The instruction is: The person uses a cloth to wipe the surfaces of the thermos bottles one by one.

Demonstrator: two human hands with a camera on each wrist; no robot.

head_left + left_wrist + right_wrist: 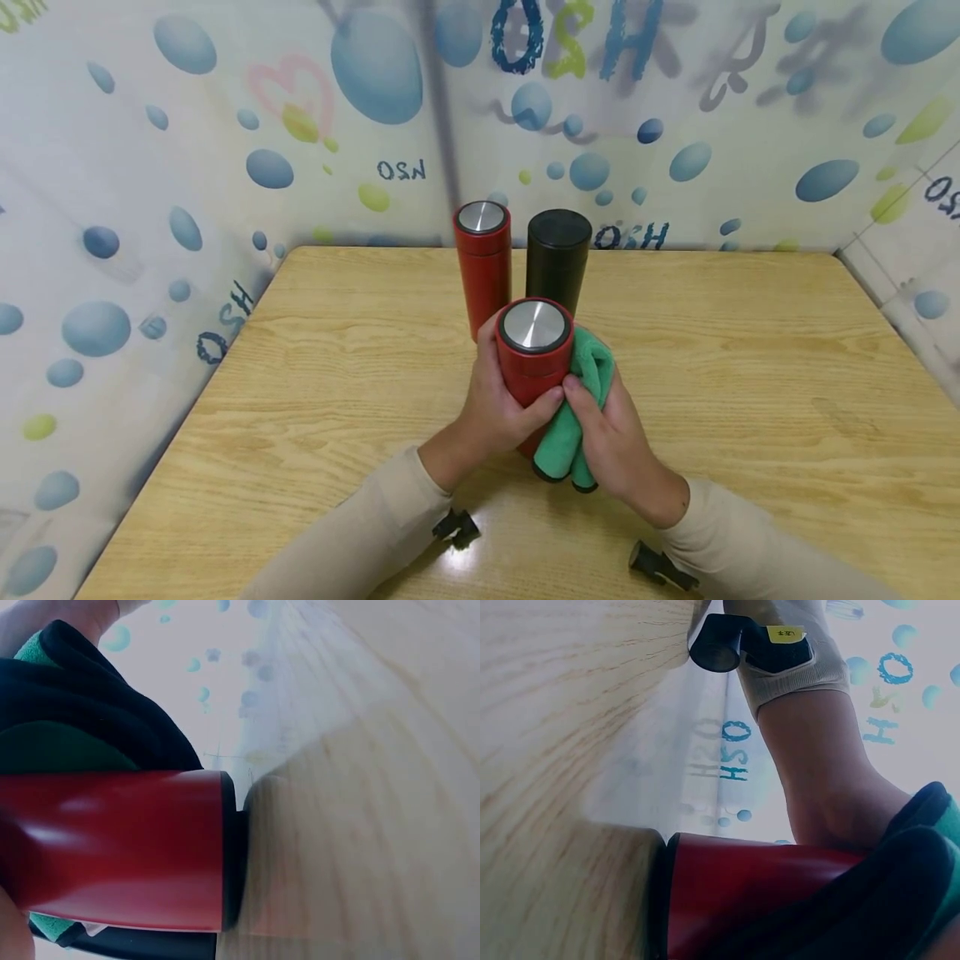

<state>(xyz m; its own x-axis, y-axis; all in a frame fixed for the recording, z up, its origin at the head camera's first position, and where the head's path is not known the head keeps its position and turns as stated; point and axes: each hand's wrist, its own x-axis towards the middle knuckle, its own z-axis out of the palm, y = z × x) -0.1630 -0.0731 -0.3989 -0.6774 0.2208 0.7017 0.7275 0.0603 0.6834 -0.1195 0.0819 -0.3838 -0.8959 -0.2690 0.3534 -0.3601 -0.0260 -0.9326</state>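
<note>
A red thermos flask with a silver-topped lid stands upright near the middle of the table, its black base close over the wood in both wrist views. My left hand grips it from the left, thumb across the front. On its right side, my right hand holds a folded green cloth with dark edging against the flask wall. In the left wrist view the cloth drapes along the red flask. The fingers behind the flask are hidden in the head view.
Behind the held flask stand a second red flask with a silver top and a black flask. All are on a wood-grain table. A patterned curtain with blue drops hangs along the back and sides.
</note>
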